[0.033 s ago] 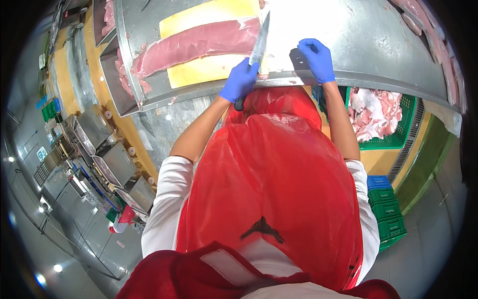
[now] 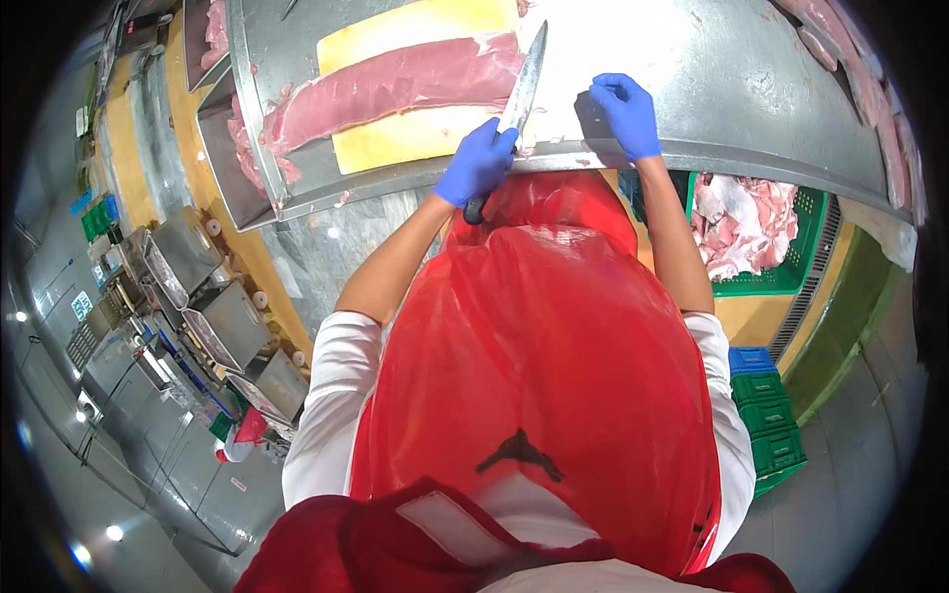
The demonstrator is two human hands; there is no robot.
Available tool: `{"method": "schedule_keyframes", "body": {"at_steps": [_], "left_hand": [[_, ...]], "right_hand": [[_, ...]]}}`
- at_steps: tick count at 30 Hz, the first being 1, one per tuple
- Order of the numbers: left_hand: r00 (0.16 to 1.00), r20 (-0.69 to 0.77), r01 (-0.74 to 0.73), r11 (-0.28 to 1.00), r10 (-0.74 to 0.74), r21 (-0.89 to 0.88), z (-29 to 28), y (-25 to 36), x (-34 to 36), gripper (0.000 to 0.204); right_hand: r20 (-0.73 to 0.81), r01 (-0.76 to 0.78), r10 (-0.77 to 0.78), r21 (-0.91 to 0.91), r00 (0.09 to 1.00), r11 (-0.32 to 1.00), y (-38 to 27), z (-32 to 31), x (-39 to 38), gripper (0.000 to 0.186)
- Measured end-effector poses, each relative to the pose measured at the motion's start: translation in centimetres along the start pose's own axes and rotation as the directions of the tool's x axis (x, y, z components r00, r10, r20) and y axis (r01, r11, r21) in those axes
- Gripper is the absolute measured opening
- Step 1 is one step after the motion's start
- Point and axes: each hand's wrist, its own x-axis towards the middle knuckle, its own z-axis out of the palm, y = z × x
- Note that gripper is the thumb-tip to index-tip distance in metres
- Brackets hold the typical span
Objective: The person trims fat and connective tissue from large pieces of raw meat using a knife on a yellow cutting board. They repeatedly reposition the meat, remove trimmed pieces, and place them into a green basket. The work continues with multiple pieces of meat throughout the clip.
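Note:
My left hand (image 2: 478,162), in a blue glove, is wrapped round the black handle of a knife (image 2: 525,84). Its long blade points away from me, tilted to the right, beside the end of a long piece of pink meat (image 2: 395,87). That meat lies on a yellow cutting board (image 2: 390,140), its left end reaching past the board onto the metal table (image 2: 712,89). Over the table, right of the knife, is my blue-gloved right hand (image 2: 627,119). Its fingers curl in toward the thumb, and whatever they may hold is hidden.
Below the table's right side a green crate (image 2: 813,232) holds pale meat scraps (image 2: 743,225). Metal trays with meat (image 2: 233,148) stand at the left end. More meat pieces (image 2: 840,40) lie at the far right. Stacked green crates (image 2: 769,420) stand on the floor at right.
The knife's tip has swung slightly to the right and away from me. My right hand has shifted a little up and left. The meat and board stay where they were.

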Motion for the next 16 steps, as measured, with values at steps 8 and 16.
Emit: {"method": "schedule_keyframes", "body": {"at_steps": [8,16], "left_hand": [[0.962,-0.268,-0.139,0.938,0.052,-0.319,-6.4,2.6,-5.1,0.021],[0.792,0.033,-0.398,0.475,0.610,0.785,-5.6,-1.8,0.1,0.027]], "right_hand": [[0.015,0.097,-0.097,-0.329,0.995,0.939,0.3,10.1,3.3,0.069],[0.113,-0.149,0.189,-0.291,0.975,0.945,-0.3,9.4,5.3,0.055]]}}
